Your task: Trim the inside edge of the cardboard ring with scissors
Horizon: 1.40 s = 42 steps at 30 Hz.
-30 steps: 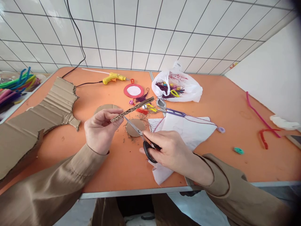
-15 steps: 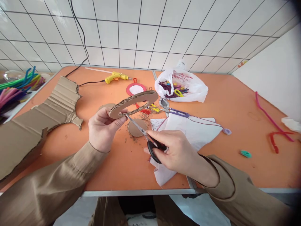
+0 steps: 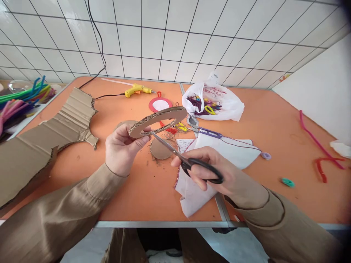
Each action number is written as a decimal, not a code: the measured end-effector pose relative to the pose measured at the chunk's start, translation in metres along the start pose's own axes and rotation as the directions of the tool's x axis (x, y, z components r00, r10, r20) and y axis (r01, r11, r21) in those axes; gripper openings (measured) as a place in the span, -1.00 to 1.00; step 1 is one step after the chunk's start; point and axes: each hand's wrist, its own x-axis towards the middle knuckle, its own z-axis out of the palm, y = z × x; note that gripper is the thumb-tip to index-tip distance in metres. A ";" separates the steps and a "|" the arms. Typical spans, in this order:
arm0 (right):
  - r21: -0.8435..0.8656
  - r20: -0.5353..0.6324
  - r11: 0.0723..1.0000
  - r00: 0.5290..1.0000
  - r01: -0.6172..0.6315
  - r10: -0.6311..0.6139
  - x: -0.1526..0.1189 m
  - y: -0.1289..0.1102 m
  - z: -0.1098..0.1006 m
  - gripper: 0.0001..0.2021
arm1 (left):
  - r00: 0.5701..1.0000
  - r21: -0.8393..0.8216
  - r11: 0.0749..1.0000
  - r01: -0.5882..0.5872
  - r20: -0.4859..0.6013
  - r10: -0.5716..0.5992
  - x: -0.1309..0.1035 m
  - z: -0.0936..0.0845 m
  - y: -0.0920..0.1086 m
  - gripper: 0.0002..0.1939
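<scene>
My left hand (image 3: 122, 148) pinches the near left end of a cardboard ring (image 3: 153, 117), holding it tilted above the table. Black-handled scissors (image 3: 175, 150) are gripped in my right hand (image 3: 208, 170), with their blade tips at the ring's inner edge beside my left thumb. Under the scissors a round cardboard disc (image 3: 161, 149) lies on the table amid small brown scraps. White cloth (image 3: 227, 149) with dark red stitching along its edge spreads below and beyond my right hand.
A large torn cardboard piece (image 3: 55, 128) covers the table's left. Behind are a yellow glue gun (image 3: 137, 90), a red-rimmed disc (image 3: 160, 105) and a white plastic bag (image 3: 227, 104) of yarn. A purple-handled tool (image 3: 210, 132) lies on the cloth. Pipe cleaners (image 3: 320, 140) sit at right.
My right hand has turned and shifted right and slightly down, the scissor handles swinging flatter while the tips stay at the ring. The blades look closer together. My left hand keeps its hold.
</scene>
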 end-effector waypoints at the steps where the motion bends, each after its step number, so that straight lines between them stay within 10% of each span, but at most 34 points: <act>1: 0.039 0.007 0.999 1.000 -0.012 0.012 -0.001 -0.001 -0.001 -0.52 | 1.000 -0.007 1.000 0.005 -0.001 -0.005 0.000 0.000 0.000 -0.76; 6: -0.197 -0.132 0.980 0.989 0.035 -0.062 -0.002 -0.001 0.006 -0.73 | 1.000 -0.019 1.000 0.016 -0.007 -0.017 -0.001 0.002 0.002 -0.75; 14: -0.735 -0.174 0.662 0.902 0.149 -0.395 0.000 0.015 0.023 -0.64 | 0.994 0.072 0.991 -0.109 -0.002 0.110 -0.009 0.007 0.007 -0.76; 22: -0.842 -0.127 0.530 0.916 0.103 -0.380 -0.001 0.007 0.030 -0.74 | 0.995 0.128 0.987 -0.095 -0.023 0.099 -0.009 0.007 0.001 -0.84; 42: -0.822 -0.111 0.562 0.944 0.088 -0.311 -0.003 0.000 0.028 -0.87 | 0.997 0.104 0.994 -0.031 -0.072 0.039 -0.014 0.007 -0.002 -0.73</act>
